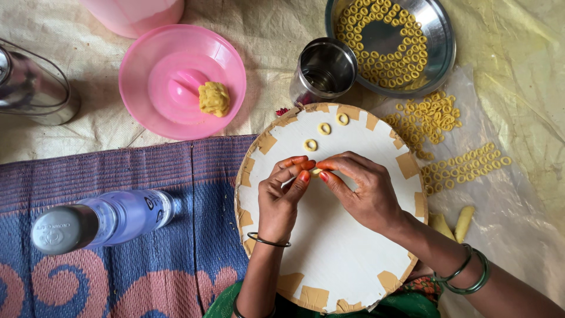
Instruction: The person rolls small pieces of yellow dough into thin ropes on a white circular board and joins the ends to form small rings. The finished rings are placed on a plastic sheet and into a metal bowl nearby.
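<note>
Round white board (341, 247): left hand (281, 197) and right hand (362, 188) pinch one small dough piece (316, 171) between fingertips at centre. Best shaped gently, ends pressed closed like finished rings (311, 145) beyond.

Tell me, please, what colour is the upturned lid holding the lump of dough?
Pink lid, with yellow dough; the head view shows it.

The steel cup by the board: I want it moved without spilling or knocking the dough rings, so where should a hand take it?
Grip the steel cup around its upright side wall from the left, since the ring-filled steel bowl crowds its right.
</note>
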